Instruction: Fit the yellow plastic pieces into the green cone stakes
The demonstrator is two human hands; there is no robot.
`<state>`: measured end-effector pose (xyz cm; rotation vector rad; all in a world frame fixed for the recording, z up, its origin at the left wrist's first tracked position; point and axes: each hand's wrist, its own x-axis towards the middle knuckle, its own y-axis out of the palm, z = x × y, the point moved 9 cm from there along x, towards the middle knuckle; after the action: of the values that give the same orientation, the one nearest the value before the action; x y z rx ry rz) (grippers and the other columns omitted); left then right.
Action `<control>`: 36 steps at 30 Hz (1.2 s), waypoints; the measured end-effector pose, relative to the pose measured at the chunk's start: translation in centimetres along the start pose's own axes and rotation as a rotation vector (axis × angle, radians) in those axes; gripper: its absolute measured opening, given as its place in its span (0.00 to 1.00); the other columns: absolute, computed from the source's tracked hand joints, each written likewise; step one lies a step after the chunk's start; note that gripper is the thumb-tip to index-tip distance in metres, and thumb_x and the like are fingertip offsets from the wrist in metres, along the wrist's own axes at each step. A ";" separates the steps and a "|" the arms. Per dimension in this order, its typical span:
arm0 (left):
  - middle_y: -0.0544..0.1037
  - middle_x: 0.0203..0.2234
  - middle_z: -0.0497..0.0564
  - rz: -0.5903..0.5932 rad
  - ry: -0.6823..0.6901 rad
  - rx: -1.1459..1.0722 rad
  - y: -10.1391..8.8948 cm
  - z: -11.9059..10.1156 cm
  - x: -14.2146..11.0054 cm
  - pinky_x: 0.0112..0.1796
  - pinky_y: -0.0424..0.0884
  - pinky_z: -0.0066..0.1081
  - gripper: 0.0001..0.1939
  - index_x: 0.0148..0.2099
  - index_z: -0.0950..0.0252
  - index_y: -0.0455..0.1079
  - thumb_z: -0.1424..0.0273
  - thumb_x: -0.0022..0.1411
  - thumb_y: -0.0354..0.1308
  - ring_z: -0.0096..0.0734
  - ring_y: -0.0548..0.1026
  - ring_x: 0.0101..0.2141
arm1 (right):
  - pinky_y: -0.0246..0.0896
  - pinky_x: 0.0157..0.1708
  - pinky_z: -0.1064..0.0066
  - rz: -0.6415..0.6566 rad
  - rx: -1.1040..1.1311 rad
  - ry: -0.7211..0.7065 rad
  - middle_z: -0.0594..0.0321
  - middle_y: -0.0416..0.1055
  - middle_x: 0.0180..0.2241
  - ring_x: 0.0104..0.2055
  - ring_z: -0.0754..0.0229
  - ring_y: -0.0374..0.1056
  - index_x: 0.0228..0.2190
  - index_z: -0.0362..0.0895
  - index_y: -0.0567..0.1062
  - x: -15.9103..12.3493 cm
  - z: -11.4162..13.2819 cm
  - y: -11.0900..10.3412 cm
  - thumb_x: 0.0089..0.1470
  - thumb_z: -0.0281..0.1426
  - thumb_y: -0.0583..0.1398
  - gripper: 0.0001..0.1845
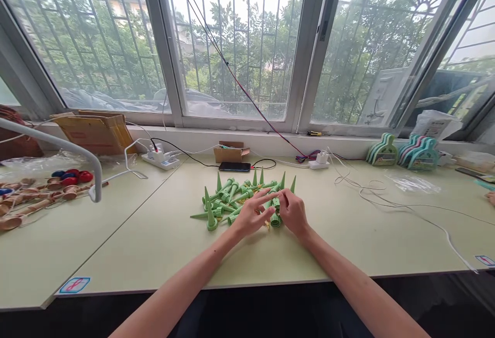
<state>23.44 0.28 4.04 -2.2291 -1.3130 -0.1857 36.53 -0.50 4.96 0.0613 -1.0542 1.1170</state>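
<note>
A pile of several green plastic spikes (232,193) lies on the pale table (185,255), some standing point up, some flat. My left hand (253,214) rests over the near side of the pile, fingers stretched out toward the right. My right hand (293,211) sits just beside it, fingers curled round one green spike (276,213) at the pile's right edge. The two hands nearly touch over that piece.
A black phone (234,166), a small cardboard box (231,152) and a power strip (160,160) sit by the window sill. White cables (406,206) trail to the right. Wooden toys with red and blue balls (50,188) lie at left, green card packs (402,151) at right.
</note>
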 end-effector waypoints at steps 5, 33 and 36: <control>0.60 0.64 0.66 -0.007 -0.062 -0.164 0.2 0.7 0.3 0.21 0.77 0.28 0.27 0.56 0.62 0.74 0.49 0.64 0.53 0.25 0.78 0.23 | 0.50 0.25 0.73 0.002 0.017 0.007 0.68 0.61 0.21 0.20 0.64 0.55 0.29 0.44 0.67 0.0 -0.1 0.0 0.66 0.34 0.48 0.15; 0.71 0.39 0.48 -0.048 -0.162 -0.099 0.1 0.8 -0.2 0.20 0.63 0.22 0.34 0.60 0.60 0.55 0.52 0.57 0.62 0.15 0.64 0.20 | 0.54 0.27 0.73 -0.027 0.097 -0.102 0.65 0.65 0.25 0.24 0.64 0.57 0.29 0.45 0.65 0.1 1.3 -0.6 0.66 0.32 0.48 0.13; 0.71 0.38 0.47 -0.057 -0.105 -0.030 0.0 0.4 -0.3 0.22 0.64 0.22 0.35 0.62 0.59 0.54 0.54 0.58 0.62 0.15 0.63 0.20 | 0.53 0.26 0.73 -0.027 0.106 -0.103 0.66 0.63 0.24 0.23 0.64 0.56 0.29 0.45 0.65 0.1 1.2 -0.6 0.67 0.33 0.48 0.14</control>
<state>23.18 0.28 3.57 -2.2544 -1.4397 -0.1108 36.13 -1.37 5.93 0.2192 -1.0819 1.1542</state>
